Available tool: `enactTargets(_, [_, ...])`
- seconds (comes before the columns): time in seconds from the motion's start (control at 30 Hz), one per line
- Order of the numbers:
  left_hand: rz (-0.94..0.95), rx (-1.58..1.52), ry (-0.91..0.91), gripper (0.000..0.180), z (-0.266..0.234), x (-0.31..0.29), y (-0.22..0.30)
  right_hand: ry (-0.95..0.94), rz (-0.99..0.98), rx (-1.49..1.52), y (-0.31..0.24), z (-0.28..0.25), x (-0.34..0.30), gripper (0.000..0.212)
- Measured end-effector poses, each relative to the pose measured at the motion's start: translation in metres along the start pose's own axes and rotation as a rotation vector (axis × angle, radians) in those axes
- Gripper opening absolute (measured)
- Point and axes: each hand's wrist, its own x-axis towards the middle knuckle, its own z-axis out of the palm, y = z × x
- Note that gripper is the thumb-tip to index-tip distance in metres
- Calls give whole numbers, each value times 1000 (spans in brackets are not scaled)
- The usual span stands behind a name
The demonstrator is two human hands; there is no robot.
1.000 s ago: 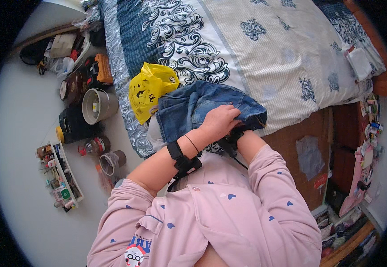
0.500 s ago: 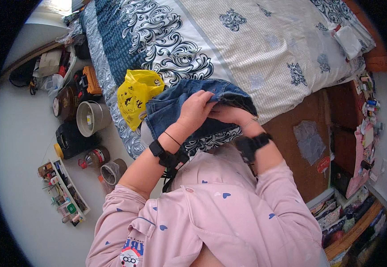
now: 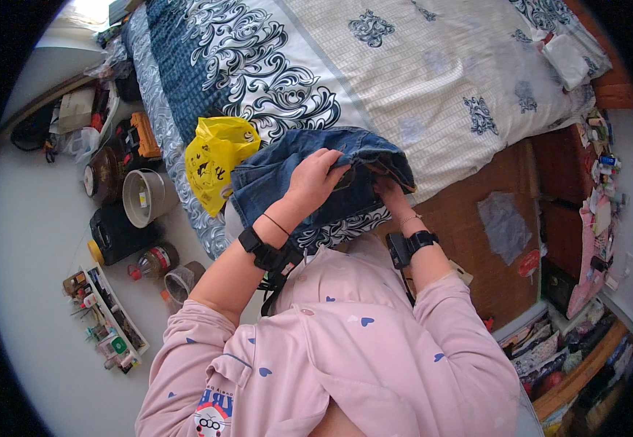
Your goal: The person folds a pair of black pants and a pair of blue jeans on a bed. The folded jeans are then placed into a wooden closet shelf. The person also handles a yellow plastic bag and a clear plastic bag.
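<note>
Now left hand [image 3: 315, 178] atop denim garment [image 3: 294, 182], lifted off bed [image 3: 433, 80].

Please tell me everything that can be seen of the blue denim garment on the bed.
The denim garment is dark blue, sturdy-looking cloth with stitched seams, bunched and partly folded at the bed's near edge. The left hand lies on top, pressing it; the right hand is tucked under a lifted flap. A yellow plastic bag touches its left side.
</note>
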Motion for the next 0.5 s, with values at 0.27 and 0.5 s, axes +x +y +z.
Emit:
enactTargets(0.27, [79,-64,63,21,-3,-8,1,-434,-169,78,-5,14,21,37])
enactTargets(0.5, [106,-59,75,20,-6,-18,4,-711,-649,-1026,-61,32,30,42])
